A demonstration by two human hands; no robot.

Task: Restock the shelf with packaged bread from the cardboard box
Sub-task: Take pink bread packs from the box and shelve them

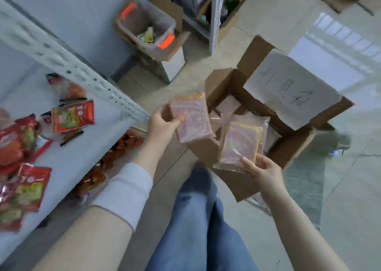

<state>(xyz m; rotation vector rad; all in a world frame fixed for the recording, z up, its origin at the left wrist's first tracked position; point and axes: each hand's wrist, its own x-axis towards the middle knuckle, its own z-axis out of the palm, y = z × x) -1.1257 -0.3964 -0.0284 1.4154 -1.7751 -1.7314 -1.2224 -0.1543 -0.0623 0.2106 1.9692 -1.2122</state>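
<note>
Two held: left grip [162, 126] pinches far pack [193, 116] edge; right grip [261, 170] clasps near pack [240, 143] bottom.

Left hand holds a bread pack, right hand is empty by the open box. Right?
No. The right hand is not empty: it grips a second pack by the open box. The left hand does hold a bread pack. The head view shows this.
</note>
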